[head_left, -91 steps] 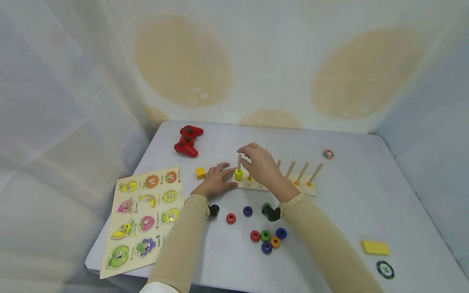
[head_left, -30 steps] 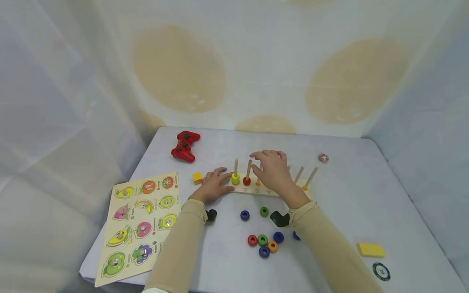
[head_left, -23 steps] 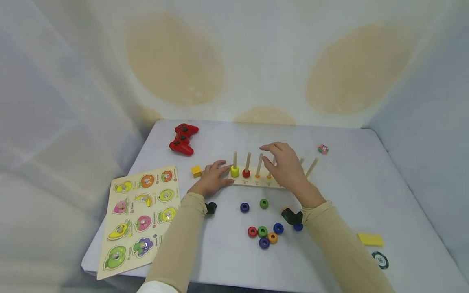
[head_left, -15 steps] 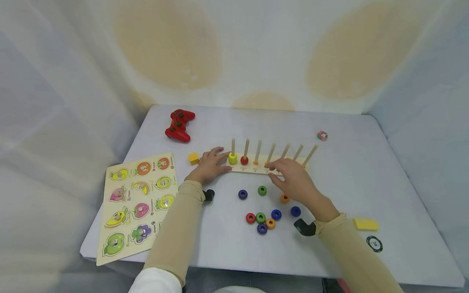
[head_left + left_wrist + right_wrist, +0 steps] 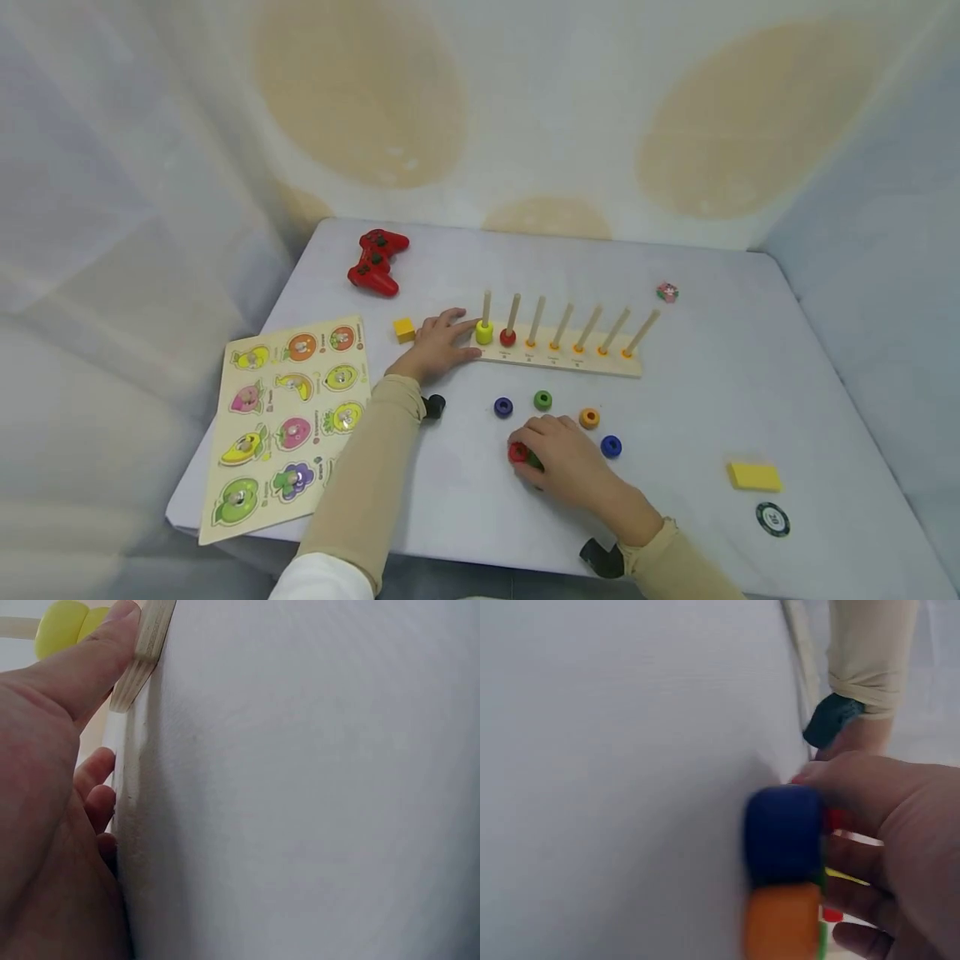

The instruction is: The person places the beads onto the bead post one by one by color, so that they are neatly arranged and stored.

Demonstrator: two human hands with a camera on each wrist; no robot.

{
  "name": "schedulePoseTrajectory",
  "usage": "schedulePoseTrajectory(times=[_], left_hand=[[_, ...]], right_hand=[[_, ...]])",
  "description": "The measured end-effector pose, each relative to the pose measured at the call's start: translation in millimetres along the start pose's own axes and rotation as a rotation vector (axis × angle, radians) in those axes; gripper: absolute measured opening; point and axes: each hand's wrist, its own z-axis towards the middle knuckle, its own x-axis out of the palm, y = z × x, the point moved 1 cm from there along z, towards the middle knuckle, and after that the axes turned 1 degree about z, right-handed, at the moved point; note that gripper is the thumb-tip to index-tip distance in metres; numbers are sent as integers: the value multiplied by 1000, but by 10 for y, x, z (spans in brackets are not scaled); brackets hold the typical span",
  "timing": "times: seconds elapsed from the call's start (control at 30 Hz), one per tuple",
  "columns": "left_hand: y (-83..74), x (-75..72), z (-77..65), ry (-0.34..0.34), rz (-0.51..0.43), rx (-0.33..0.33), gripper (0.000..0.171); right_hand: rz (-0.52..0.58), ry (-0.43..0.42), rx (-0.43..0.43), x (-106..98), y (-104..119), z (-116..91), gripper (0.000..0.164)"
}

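Note:
My left hand (image 5: 438,346) rests with spread fingers at the left end of a wooden peg board (image 5: 555,358), its thumb touching the end. Yellow beads (image 5: 484,333) sit on the first peg, a red bead (image 5: 507,337) on the second; the other pegs stand bare. Nearer the front, my right hand (image 5: 566,462) pinches another red bead (image 5: 517,452) between thumb and fingers, low over the table. Beside it a green bead (image 5: 534,460) is partly covered by the fingers. A blue bead (image 5: 784,834) and an orange bead (image 5: 781,922) show close by in the right wrist view.
Loose blue (image 5: 503,407), green (image 5: 543,400) and orange (image 5: 589,418) beads lie before the board. Around are a fruit puzzle board (image 5: 288,425), red game controller (image 5: 377,262), yellow cube (image 5: 404,330), yellow block (image 5: 754,477), poker chip (image 5: 772,518) and small pink-green item (image 5: 667,292).
A red bead from the table came onto the second peg. The right hand left the pegs and came down toward the front, onto another red bead. The left hand stayed at the board.

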Motion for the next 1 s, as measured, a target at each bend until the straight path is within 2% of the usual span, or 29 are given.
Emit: schedulePoseTrajectory(times=[0.1,0.3,0.37,0.47,0.7,1.0], left_hand=[[-1,-3,-5,-3,7,-5,68],[-8,28,-21,0,-16,-16,67],[-6,73,-24,14,-15,-18,68],[-4,135,-33,27,-12,-19,67],[1,143,-33,15,-5,-23,67],[14,38,1,-5,3,-15,67]], right_hand=[[71,-90,58,-174,-33,139,32],[160,-374,152,-650,-218,623,36],[167,-414,178,-768,-270,765,33],[157,-392,218,-891,-314,932,31],[129,-231,301,-994,-363,1169,33],[100,-200,299,-1102,-355,1290,35]])
